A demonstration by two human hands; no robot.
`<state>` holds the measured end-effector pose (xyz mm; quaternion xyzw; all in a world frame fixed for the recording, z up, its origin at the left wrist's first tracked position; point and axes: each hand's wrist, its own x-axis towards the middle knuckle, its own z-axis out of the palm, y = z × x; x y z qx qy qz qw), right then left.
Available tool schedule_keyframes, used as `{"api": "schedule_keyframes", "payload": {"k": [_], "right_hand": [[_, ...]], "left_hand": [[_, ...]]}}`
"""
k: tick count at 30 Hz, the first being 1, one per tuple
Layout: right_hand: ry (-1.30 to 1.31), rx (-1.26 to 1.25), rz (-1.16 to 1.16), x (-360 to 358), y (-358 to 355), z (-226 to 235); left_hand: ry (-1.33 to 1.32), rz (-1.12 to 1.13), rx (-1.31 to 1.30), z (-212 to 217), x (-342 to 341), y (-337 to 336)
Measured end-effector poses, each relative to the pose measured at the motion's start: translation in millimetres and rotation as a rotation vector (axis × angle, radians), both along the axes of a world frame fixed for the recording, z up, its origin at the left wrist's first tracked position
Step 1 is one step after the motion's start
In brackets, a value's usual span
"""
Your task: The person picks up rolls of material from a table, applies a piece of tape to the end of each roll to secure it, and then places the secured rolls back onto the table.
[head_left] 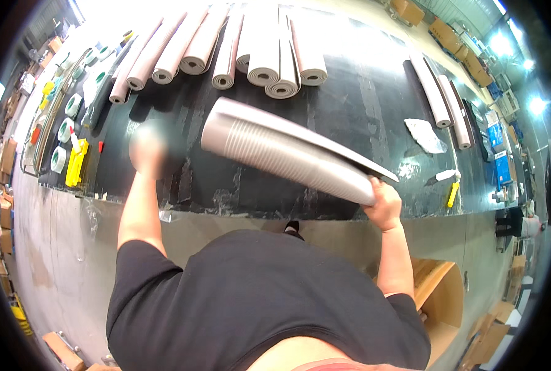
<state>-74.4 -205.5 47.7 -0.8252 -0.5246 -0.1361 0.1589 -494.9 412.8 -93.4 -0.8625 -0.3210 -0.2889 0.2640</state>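
Note:
A pale pinkish-grey rolled mat (288, 151) with fine stripes slants over the black tabletop, its left end farther from me than its right. My right hand (385, 203) grips its right end, fingers wrapped round the edge, and a loose flap runs along the far side. My left hand (148, 148) is over the table to the left, apart from the roll; a smear hides its fingers. Beyond it, several similar rolled mats (264, 55) lie side by side at the back, their coiled ends toward me.
On the left are tape rolls (58, 159), a yellow tool (77, 162) and a small red piece (100, 146). To the right lie two more rolls (430, 93), crumpled plastic (425, 136) and a yellow-handled cutter (453, 193). An open cardboard box (442, 297) stands on the floor by my right side.

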Motion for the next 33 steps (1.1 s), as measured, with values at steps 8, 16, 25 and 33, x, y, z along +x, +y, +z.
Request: {"api": "schedule_keyframes", "payload": {"k": [8,16,25,33], "right_hand": [[0.02,-0.245,0.084,-29.8,-20.1,-5.5],[-0.031,-0.222,0.088,-39.3,-22.2,-11.9],[1.459,0.916,-0.269,-23.7,-52.7,-96.7],[1.157,0.345,-0.656,18.6,-19.0,-61.7]], "left_hand": [[-0.025,0.4,-0.577,124.7,79.9,-108.4],[-0.653,-0.261,-1.739,70.0,124.0,-186.3],[-0.883,-0.495,-1.977,51.6,97.9,-210.2],[-0.239,-0.241,-0.722,96.1,143.1,-227.7]]}}
